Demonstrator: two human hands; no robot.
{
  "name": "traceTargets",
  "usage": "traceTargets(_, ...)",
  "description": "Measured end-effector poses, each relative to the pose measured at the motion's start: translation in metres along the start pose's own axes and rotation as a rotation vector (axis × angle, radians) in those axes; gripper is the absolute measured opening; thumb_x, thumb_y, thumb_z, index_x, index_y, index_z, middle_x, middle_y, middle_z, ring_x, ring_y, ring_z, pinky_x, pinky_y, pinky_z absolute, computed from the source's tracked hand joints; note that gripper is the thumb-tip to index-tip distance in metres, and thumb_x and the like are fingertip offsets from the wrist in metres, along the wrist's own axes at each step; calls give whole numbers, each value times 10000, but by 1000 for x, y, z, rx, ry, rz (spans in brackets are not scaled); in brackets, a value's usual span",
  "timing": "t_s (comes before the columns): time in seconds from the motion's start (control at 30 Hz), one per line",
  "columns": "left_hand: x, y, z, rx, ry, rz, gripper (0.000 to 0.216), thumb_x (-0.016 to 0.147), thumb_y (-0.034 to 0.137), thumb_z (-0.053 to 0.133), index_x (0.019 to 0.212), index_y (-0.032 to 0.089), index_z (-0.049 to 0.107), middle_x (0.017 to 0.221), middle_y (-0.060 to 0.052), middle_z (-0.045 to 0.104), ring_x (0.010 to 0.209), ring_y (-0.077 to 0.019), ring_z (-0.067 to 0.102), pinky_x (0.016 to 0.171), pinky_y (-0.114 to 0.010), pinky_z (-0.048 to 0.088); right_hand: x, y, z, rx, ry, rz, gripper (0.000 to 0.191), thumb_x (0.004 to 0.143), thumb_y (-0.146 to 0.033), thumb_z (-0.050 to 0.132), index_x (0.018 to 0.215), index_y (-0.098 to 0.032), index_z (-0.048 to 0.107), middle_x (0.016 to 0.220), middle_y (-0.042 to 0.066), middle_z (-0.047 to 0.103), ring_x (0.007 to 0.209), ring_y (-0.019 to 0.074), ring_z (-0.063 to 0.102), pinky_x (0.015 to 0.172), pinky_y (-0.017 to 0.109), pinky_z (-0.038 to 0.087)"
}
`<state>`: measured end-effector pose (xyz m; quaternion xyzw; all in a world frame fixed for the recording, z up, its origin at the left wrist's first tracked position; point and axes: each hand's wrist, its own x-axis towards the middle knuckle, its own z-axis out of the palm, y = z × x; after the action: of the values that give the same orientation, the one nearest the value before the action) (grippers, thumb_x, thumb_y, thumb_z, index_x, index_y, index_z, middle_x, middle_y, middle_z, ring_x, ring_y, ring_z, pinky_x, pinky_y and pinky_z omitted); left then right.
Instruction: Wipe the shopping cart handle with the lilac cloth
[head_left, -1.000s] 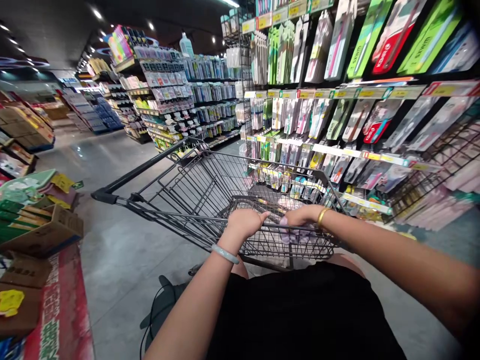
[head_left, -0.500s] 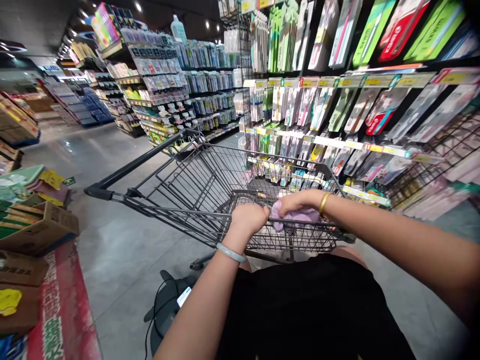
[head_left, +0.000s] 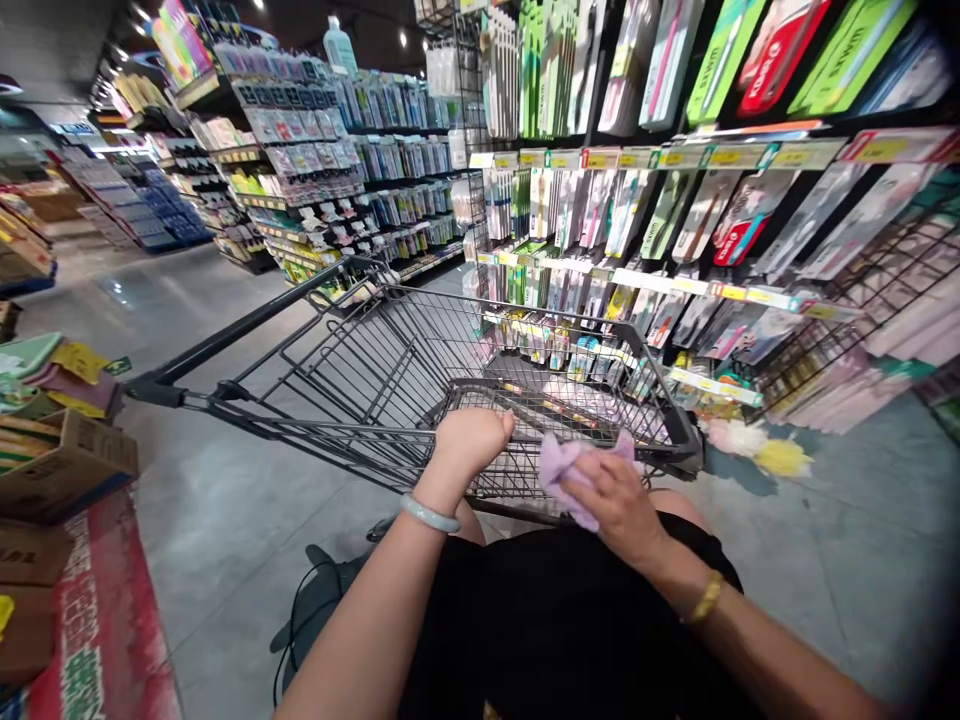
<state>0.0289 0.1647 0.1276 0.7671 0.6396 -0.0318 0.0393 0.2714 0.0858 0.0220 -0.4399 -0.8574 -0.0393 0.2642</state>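
Observation:
A dark metal shopping cart (head_left: 405, 400) stands before me, its handle bar at the left. My left hand (head_left: 474, 440), with a pale bangle on the wrist, is closed around the cart's near top rail. In my right hand (head_left: 619, 505) is a crumpled lilac cloth (head_left: 566, 475), held over the near side of the basket toward its right end. The fingers lie across the cloth, which hangs against the rail. Through the wires, the basket floor shows with a thin stick-like item lying inside.
Racks of packaged brushes and similar goods (head_left: 675, 215) rise just beyond the cart on the right. Cardboard boxes (head_left: 71, 465) sit on a red platform (head_left: 124, 600) at the left. A dark stool-like object (head_left: 319, 600) is beside my left arm. Pale and yellow flower-like items (head_left: 780, 458) lie on the floor.
My right hand has come back toward me with the lilac cloth, from inside the basket to the near rail. The left hand still grips the rail. The view has shifted slightly right.

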Motion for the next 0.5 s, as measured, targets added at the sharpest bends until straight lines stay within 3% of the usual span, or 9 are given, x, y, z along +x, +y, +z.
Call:
traceTargets(0.1, -1, 0, -3, 17, -29, 38, 759, 954, 565, 129, 765, 139, 728, 800, -150, 705, 804, -281, 673, 699, -348, 470, -42, 15, 46, -1, -62, 102, 347, 848, -107, 523, 1033, -337, 706, 1191, 35, 662, 1132, 273, 536, 937, 467, 437)
traceTargets(0.17, 0, 0, -6, 37, -57, 51, 766, 956, 570, 124, 722, 143, 716, 770, -140, 698, 769, -271, 669, 677, -336, 459, -52, 20, 58, 49, -44, 247, 341, 831, -90, 506, 964, -322, 717, 1148, 37, 672, 1076, 262, 557, 884, 452, 476)
traceTargets(0.23, 1, 1, -8, 72, -65, 58, 757, 963, 558, 125, 708, 146, 708, 767, -132, 696, 769, -260, 666, 671, -322, 450, -46, 16, 52, 105, 23, 308, 320, 830, -102, 513, 966, -306, 719, 1158, 49, 656, 1070, 257, 550, 881, 445, 490)
traceTargets(0.37, 3, 9, -11, 148, -23, 80, 731, 980, 534, 125, 762, 151, 708, 805, -133, 706, 806, -250, 666, 683, -303, 440, -14, -3, 27, 108, 223, 184, 268, 874, -153, 550, 1013, -304, 722, 1215, 53, 626, 1141, 256, 494, 967, 441, 446)
traceTargets(0.5, 0, 21, -12, 136, -2, 111, 765, 967, 592, 88, 793, 176, 706, 806, -119, 709, 781, -239, 664, 674, -294, 438, -2, -4, 30, 46, 218, 128, 281, 908, -158, 533, 1021, -334, 721, 1207, 21, 648, 1130, 237, 492, 951, 421, 441)
